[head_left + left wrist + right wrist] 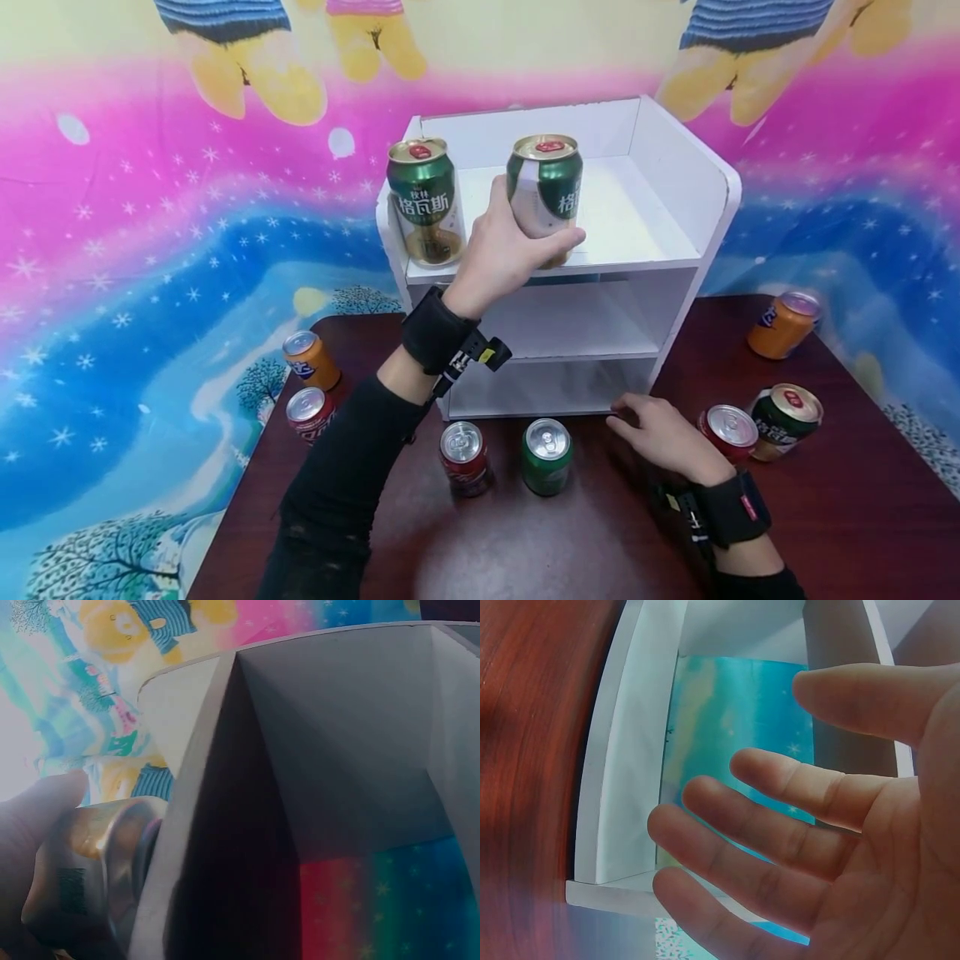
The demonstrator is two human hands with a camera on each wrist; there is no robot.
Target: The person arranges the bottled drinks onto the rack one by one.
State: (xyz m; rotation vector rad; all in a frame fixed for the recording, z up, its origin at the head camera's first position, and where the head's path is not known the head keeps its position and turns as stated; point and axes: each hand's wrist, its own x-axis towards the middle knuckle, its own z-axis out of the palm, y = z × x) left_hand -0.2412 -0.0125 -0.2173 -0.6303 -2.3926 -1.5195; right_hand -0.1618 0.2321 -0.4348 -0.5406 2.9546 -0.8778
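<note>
My left hand (501,246) grips a green, white and gold drink can (545,187) at the front of the white shelf's top board (637,225). In the left wrist view the bottom of this can (82,877) shows beside the board's edge, the thumb along it. A matching can (426,204) stands upright to its left on the same board. My right hand (667,433) holds nothing and hovers by the shelf's lower right corner. In the right wrist view its fingers (780,832) are spread and slightly bent before the shelf's openings.
A red can (463,458) and a green can (547,457) stand before the shelf. At right are another red can (729,432), a green-and-gold can (786,421) and an orange can (783,325). An orange can (311,360) and a red can (309,412) stand left on the dark table (480,558).
</note>
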